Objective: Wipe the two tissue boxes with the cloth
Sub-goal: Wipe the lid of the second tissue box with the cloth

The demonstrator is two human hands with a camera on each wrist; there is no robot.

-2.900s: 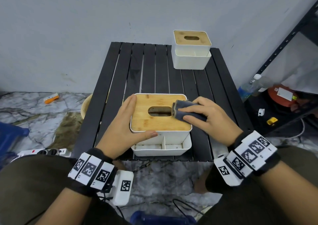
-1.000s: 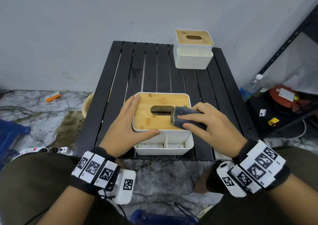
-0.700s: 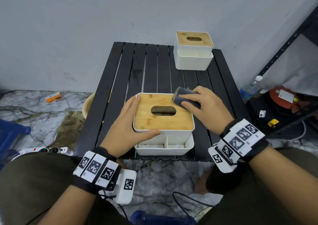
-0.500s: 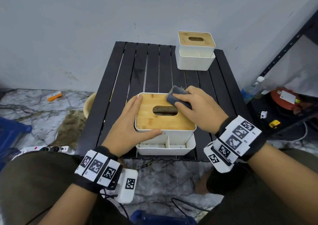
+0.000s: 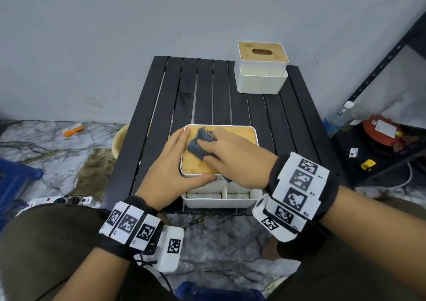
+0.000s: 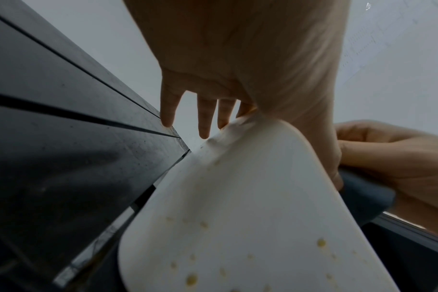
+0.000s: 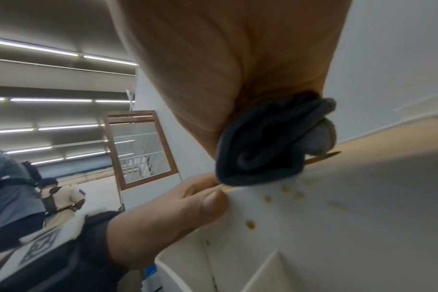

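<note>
The near tissue box [image 5: 239, 137], white with a bamboo lid, stands at the front edge of the black slatted table [image 5: 207, 93]. My left hand [image 5: 170, 162] steadies its left front corner, straight fingers along the left wall and thumb across the front. My right hand [image 5: 232, 155] holds the bunched grey cloth [image 5: 196, 148] and presses it on the left part of the lid, hiding the slot. In the right wrist view the cloth [image 7: 268, 150] is tucked under the palm above the stained white wall [image 7: 338, 217]. The second tissue box [image 5: 262, 68] stands at the far right corner.
A dark metal shelf [image 5: 380, 58] rises at the right, with a water bottle [image 5: 338, 118] and a red cable reel [image 5: 382, 130] on the floor beside it. Left of the table are a pale bowl [image 5: 117, 144], a power strip [image 5: 62, 200] and a blue crate [image 5: 13, 181].
My right hand has carried the cloth from the lid's right front up to its far edge, then across to the left part. The left hand has kept its place on the box.
</note>
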